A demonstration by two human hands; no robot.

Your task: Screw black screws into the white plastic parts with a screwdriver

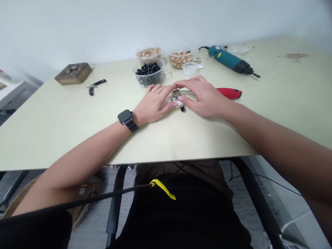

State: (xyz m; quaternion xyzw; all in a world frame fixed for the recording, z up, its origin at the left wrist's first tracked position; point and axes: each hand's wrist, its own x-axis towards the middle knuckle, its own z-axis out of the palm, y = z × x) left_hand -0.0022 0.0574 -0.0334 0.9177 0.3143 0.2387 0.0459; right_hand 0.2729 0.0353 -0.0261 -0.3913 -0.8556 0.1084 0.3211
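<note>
My left hand [155,103], below a black watch [125,117], rests on the pale table with its thumb and fingers curved around the left side of a small round piece [176,93]. From the right, my right hand [201,96] touches the same piece with fingertips and thumb. Whitish material and a small black part [182,108] lie just below the piece. A tool with a red handle [230,93] lies behind my right hand, its metal shaft reaching toward the fingertips.
Tubs of black pieces [149,73], pale pieces [149,53] and orange-brown pieces [179,59] stand at the back. A green rotary tool [231,60] lies at the right. Small pliers [95,86] and a wooden block [73,74] are at the left.
</note>
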